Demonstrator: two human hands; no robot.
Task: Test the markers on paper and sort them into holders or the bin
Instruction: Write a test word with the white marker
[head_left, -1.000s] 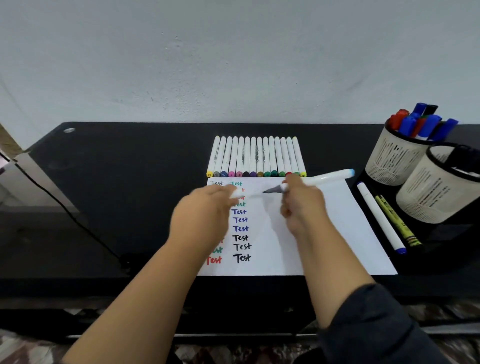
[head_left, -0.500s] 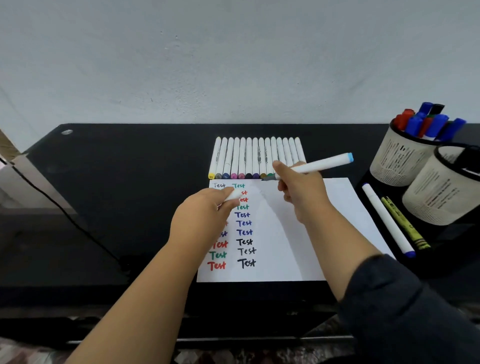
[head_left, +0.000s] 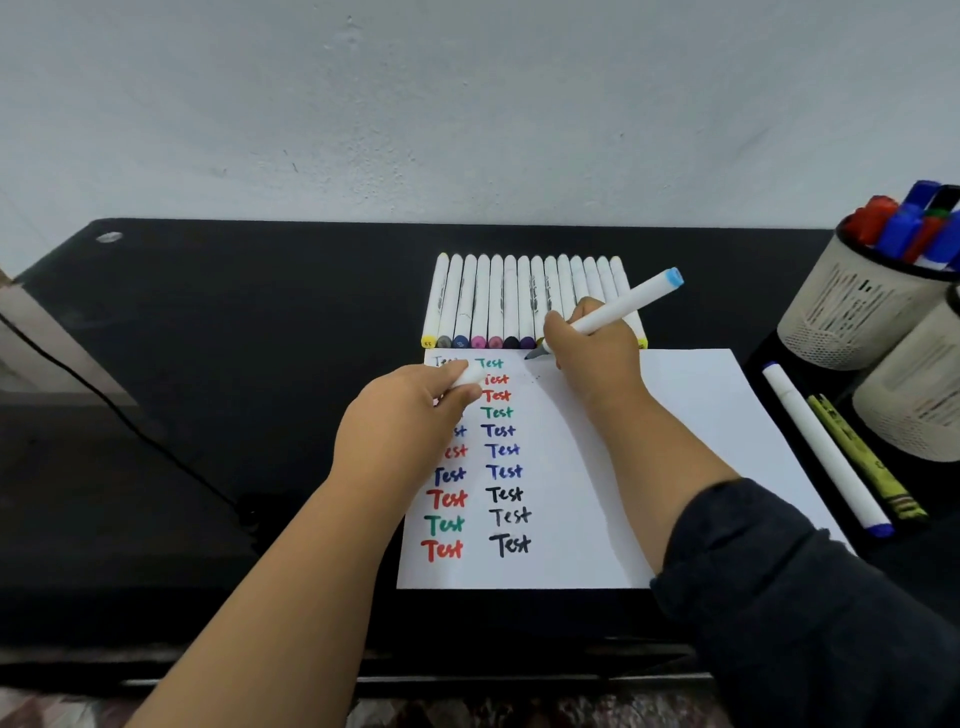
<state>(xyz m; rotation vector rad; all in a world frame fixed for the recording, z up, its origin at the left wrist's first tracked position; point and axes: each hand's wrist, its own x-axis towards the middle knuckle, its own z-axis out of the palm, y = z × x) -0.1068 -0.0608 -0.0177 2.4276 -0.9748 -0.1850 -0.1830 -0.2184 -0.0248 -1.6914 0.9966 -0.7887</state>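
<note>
We grip a white marker (head_left: 618, 306) in our right hand (head_left: 592, 353), fingers curled round its barrel, its dark tip touching the paper (head_left: 675, 441) just ahead of our fingertips, near the sheet's top edge. The marker's pale blue end points up and away to the right of our knuckles. Our left hand (head_left: 405, 415) pinches the marker's white cap (head_left: 467, 376) between thumb and fingers and rests on the paper's left part, covering some of the writing.

Beneath and beside our left fingers run two columns of the word "Test" (head_left: 506, 493) in green, red, blue and black. A few small dots sit on the paper just right of the marker tip.

Just beyond our right fingers lies a row of white markers (head_left: 498, 301), side by side, their coloured ends toward the paper's top edge; our right hand hides the near ends of some of them.

Well to the right of our right hand, a white marker with a blue end (head_left: 826, 452) and a yellow-green marker (head_left: 867, 462) lie side by side on the black table (head_left: 234, 338). Beyond them stand two pale mesh holders: the far holder (head_left: 852, 306) is filled with red, blue, green and black markers, and the near holder (head_left: 919, 395) is cut off by the frame edge, so we cannot tell its contents.
</note>
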